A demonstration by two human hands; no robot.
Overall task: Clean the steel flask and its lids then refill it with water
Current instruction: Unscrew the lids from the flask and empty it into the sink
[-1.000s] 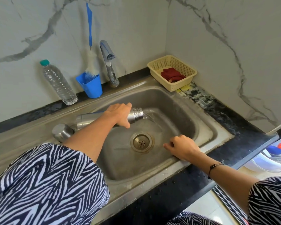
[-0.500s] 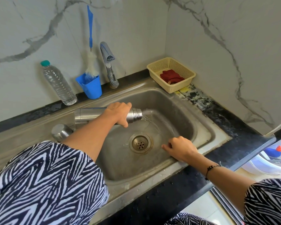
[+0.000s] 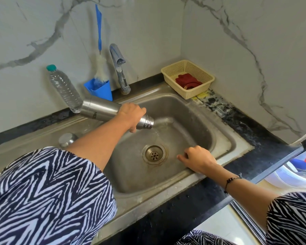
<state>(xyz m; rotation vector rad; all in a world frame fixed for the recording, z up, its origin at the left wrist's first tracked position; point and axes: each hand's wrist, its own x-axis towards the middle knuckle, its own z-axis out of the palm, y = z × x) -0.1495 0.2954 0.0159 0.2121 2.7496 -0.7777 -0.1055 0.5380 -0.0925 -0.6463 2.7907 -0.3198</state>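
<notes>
over the sink (image 3: pixel 224 138), steel flask (image 3: pixel 102 109) neck inside left hand (image 3: pixel 131 114) fingers (image 3: pixel 133 129)

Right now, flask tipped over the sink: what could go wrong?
1. The left hand alone grips the wet flask near its neck; it might slip into the sink.
2. The flask's raised base sits close to the plastic bottle; tilting further could knock it over.
3. The right hand rests on the sink's edge near the pouring water, so splashes may reach the counter.
</notes>
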